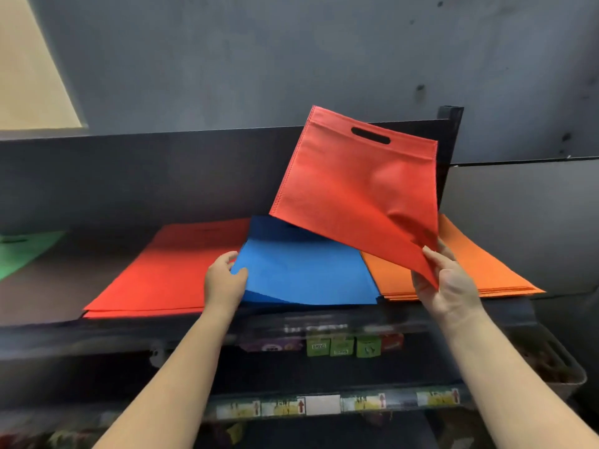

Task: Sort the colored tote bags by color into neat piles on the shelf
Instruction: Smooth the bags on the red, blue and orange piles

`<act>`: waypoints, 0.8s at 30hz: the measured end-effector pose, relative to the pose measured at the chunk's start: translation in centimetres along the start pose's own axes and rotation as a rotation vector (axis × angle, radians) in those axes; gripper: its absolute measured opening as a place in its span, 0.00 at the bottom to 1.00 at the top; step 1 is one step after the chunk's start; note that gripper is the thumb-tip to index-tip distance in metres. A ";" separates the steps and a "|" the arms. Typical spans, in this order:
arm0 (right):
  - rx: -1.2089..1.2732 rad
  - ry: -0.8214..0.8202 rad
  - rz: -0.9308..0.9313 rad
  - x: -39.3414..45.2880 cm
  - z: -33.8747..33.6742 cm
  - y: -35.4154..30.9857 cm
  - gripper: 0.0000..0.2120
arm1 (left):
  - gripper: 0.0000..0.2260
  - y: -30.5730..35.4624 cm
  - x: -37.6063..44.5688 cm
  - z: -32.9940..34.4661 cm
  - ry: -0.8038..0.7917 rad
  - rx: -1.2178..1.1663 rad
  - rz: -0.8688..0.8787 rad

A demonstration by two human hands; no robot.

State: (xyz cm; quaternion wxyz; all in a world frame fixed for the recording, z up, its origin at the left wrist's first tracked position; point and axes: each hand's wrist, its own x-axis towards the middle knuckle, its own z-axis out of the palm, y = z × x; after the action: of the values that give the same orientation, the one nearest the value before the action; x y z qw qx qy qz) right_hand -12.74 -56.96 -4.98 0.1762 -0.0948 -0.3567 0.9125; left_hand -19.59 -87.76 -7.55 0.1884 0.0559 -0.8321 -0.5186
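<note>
Right hand (pixel 449 280) pinches the lifted red bag (pixel 356 186) by its near corner above the blue pile (pixel 304 273), left hand (pixel 225 280) grips the blue edge; I'd swing red left onto the red pile (pixel 168 270), edges squared.

Dark shelf (pixel 42 296) – green bag (pixel 19 251), red pile (pixel 168 270), blue pile (pixel 301 273), orange pile (pixel 479 270)

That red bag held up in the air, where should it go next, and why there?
Probably leftward, onto the red pile. The right hand pinches the red bag by a corner above the blue pile, between the red pile and the orange pile. The left hand grips the blue pile's edge, so it should not shift.
</note>
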 end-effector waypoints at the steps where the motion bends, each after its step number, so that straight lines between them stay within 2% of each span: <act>1: 0.003 -0.007 0.014 0.3 0.2 0.2 0.15 | 0.19 -0.2 0.1 -0.2 0.008 0.067 -0.007; 5: 0.013 -0.037 0.052 1.4 1.1 1.1 0.15 | 0.24 -0.9 0.4 -0.3 -0.124 0.304 -0.078; 9: -0.026 -0.102 0.084 2.3 2.5 2.5 0.17 | 0.21 -1.0 0.2 0.4 -0.183 0.381 -0.056; 12: -0.023 -0.139 0.126 2.5 3.9 4.0 0.17 | 0.17 -1.1 0.6 -0.2 -0.147 0.210 -0.048; 16: -0.058 -0.203 0.156 2.1 6.8 6.8 0.17 | 0.07 0.2 2.1 -3.5 -0.081 -0.167 -0.068; 21: -0.128 -0.268 0.148 0.8 11.0 11.6 0.17 | 0.17 -0.3 4.9 -10.9 -0.087 -0.517 -0.119; 23: -0.156 -0.264 0.123 0.2 12.6 13.6 0.16 | 0.22 -1.2 6.2 -13.9 -0.183 -0.620 -0.127; 24: -0.173 -0.258 0.108 -0.2 13.4 14.6 0.16 | 0.22 -1.7 6.8 -15.2 -0.237 -0.644 -0.140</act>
State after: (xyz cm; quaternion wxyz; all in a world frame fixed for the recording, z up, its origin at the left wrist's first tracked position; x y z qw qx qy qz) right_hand -20.29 -75.32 -5.19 0.0708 -0.0108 -0.4481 0.8911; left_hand -20.40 -103.29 -1.36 0.0625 -0.0103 -0.6361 -0.7690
